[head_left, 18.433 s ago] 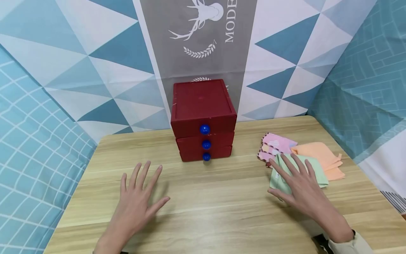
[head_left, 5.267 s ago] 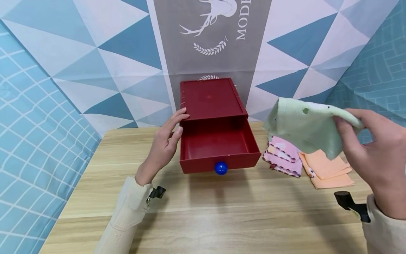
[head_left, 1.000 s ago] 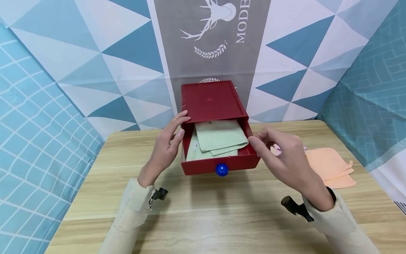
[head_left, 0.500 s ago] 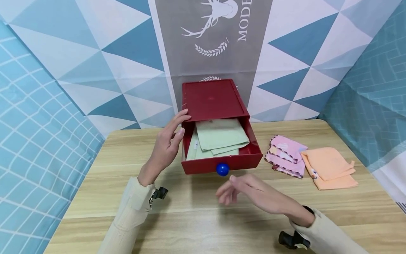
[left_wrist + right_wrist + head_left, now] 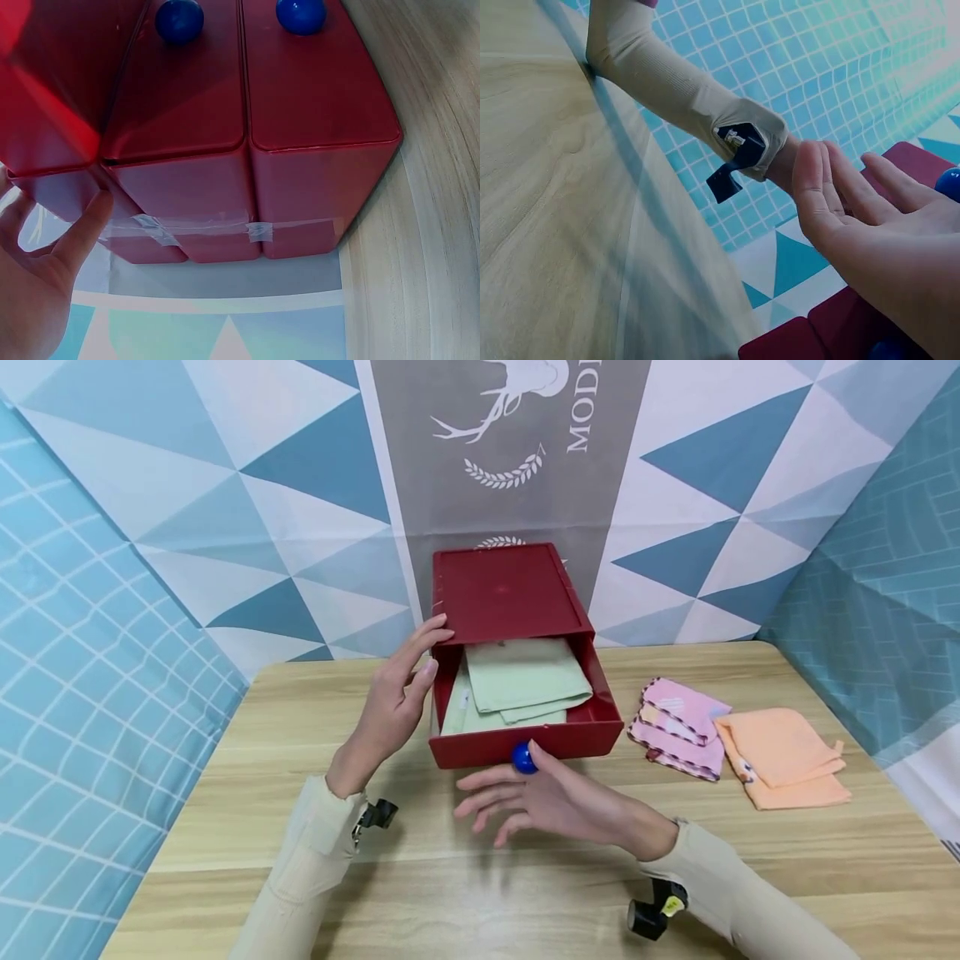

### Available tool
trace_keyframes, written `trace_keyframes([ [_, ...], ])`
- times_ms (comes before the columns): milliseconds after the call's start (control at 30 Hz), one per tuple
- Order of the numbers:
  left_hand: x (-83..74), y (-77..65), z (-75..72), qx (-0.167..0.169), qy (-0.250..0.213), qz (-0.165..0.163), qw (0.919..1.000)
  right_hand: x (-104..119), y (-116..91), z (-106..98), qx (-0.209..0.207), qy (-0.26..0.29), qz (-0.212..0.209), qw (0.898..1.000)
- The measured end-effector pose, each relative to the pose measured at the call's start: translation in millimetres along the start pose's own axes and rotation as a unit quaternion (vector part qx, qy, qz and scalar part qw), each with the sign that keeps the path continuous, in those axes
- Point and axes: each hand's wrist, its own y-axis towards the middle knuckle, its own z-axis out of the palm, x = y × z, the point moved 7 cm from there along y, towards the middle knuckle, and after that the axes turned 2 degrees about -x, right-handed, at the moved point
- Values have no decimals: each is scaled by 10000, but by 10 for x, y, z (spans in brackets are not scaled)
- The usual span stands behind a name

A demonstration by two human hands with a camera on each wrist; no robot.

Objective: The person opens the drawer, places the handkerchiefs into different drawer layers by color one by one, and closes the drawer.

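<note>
A dark red drawer cabinet stands against the back wall, its top drawer pulled out. Folded in that drawer lies a pale green towel. My left hand rests at the cabinet's front left edge, fingertips on the top; in the left wrist view its thumb lies against the side panel. My right hand is at the drawer's blue knob: the thumb tip is beside it, the index finger passes below, and the other fingers are extended. Whether the fingers touch the knob is unclear.
A pink towel with a checked edge lies folded on the wooden table, right of the cabinet. Next to it is a folded orange towel. Two lower drawers are shut. Patterned cloth hangs behind and at both sides.
The green towel, earlier held up by my right hand, now lies in the drawer. My right hand has moved from the drawer's right side to its knob. My left hand stays in place.
</note>
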Motion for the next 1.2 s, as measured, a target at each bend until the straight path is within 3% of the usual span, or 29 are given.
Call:
trace_keyframes([
  [200,-2,0,-41,-13,-42,-31,10000,9,42,-52,5,301,-152,9994],
  [467,-20,12,-70,-91,-34,-18,10000,16,57,-72,-417,220,-82,9989],
  [733,21,-10,-79,73,-29,-101,9999,16,109,-72,-653,202,-488,9965],
  [967,-1,-12,-57,105,-97,-146,9998,24,134,-157,-1000,114,-567,9933],
  [1200,-36,16,-45,129,-82,-114,9998,53,133,-207,-1036,53,-657,9924],
])
